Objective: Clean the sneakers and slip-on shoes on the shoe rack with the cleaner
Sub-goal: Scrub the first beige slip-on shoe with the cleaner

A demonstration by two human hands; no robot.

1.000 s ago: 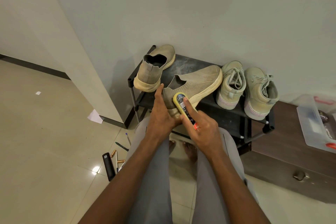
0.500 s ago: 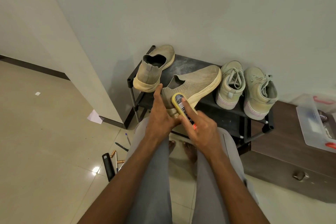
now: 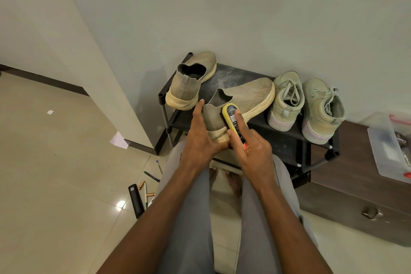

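Beige knit slip-on shoe [image 3: 242, 100] lies tilted on the black metal shoe rack [image 3: 287, 138], its heel held by the left hand [image 3: 200, 138] while the right hand [image 3: 251, 147] grips the yellow cleaner applicator [image 3: 231, 121] against it; it may slide off if pressed hard, and the label is unreadable.

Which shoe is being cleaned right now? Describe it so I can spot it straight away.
Find the black shoe rack against the wall. Four shoes sit on its top: two slip-ons on the left, two laced sneakers on the right. It is the slip-on shoe lying at an angle, its heel gripped by the left hand while the right hand presses the yellow cleaner against it.
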